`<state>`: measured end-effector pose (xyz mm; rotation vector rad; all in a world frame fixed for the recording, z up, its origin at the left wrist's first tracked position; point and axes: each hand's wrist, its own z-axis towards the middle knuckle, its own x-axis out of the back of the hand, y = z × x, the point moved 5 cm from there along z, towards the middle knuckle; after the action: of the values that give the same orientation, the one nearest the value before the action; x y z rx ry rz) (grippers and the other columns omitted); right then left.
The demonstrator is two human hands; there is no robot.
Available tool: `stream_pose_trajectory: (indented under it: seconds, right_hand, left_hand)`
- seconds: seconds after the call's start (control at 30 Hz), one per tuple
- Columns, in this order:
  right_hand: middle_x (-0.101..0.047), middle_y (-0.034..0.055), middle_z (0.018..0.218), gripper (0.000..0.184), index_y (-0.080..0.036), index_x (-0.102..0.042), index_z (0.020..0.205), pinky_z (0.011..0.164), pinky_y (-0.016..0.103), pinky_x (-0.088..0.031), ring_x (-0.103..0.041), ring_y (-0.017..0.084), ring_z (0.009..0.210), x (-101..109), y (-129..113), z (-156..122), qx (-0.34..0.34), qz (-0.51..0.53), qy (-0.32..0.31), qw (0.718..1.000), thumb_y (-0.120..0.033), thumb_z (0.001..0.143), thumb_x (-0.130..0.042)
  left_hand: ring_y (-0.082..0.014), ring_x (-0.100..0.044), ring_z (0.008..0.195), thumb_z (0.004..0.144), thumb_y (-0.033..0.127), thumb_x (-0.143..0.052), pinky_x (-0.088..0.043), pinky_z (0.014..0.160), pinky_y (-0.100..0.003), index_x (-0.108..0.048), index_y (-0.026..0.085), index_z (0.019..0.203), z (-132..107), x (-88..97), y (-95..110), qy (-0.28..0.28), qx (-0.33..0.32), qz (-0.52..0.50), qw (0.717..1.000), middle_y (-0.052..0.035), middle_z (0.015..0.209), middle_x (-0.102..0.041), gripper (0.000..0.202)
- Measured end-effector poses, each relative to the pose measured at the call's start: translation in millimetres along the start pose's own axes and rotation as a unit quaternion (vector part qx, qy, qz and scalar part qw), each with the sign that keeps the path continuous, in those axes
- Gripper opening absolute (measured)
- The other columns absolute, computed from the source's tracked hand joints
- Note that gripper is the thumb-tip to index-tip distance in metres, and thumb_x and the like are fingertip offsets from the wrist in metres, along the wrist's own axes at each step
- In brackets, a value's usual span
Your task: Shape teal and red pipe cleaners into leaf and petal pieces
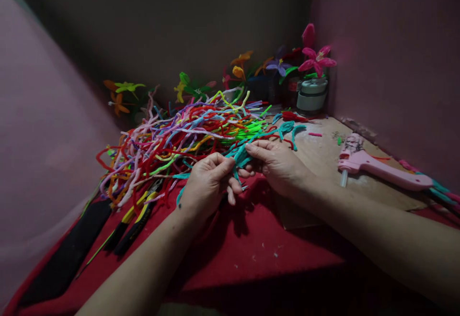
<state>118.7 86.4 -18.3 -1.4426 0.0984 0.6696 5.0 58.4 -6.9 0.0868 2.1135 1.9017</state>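
Observation:
My left hand [210,182] and my right hand [276,163] meet over a red cloth [251,253], both pinched on a bundle of teal pipe cleaners [240,155]. The teal strands run between the fingertips, and one loose end hangs down to the left below my left hand. Right behind the hands lies a big tangled heap of pipe cleaners [179,136] in red, green, pink, purple and yellow. More teal pieces [287,128] lie just beyond my right hand.
A pink glue gun [381,170] lies on a brown board [323,158] at the right. Finished pipe-cleaner flowers [316,57] stand along the back wall beside a grey-white container [312,95]. Yellow-and-black handled tools [132,225] and a black strip [68,253] lie at the left.

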Motion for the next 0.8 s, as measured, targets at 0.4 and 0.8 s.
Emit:
stream_pose_trajectory:
  seconds: [0.4, 0.8]
  right_hand:
    - [-0.053, -0.0028, 0.054, 0.015, -0.015, -0.051, 0.062, 0.044, 0.022, -0.037, -0.047, 0.008, 0.044, 4.5, 2.5, -0.7, -0.036, 0.086, 0.075, 0.993, -0.023, 0.067, -0.062]
    - [-0.053, -0.0038, 0.052, 0.017, -0.015, -0.054, 0.063, 0.043, 0.02, -0.033, -0.046, 0.006, 0.044, 6.2, 1.0, -1.9, -0.015, 0.001, 0.1, 0.995, -0.027, 0.069, -0.062]
  left_hand:
    - [-0.0132, -0.055, 0.034, 0.074, 0.022, -0.057, -0.041, 0.03, -0.019, -0.042, 0.016, 0.068, -1.8, -1.8, 1.3, -0.023, 0.019, 0.02, 0.999, -0.0021, 0.051, -0.063, 0.018]
    - [-0.007, -0.042, 0.03, 0.071, 0.036, -0.062, -0.026, 0.029, -0.014, -0.052, 0.017, 0.082, -1.7, 4.0, 6.6, 0.044, 0.016, 0.197, 0.979, 0.0042, 0.042, -0.053, 0.025]
